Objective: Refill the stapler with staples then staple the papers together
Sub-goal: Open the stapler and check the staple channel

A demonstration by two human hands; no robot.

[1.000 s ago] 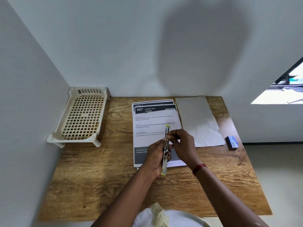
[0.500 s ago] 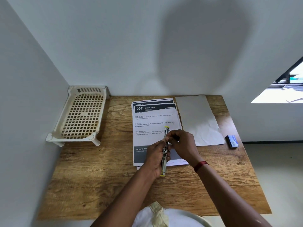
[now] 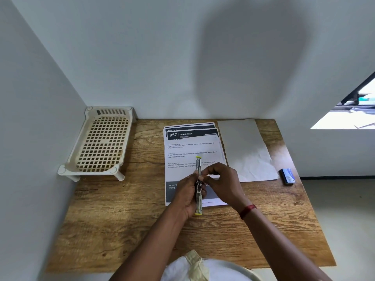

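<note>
My left hand (image 3: 186,194) grips the slim metal stapler with yellow-green tips (image 3: 198,199), raised over the printed white papers (image 3: 188,151). My right hand (image 3: 223,183) pinches its middle. Staples unseen. I judge the strip should go in straight and flat along the rail.
</note>
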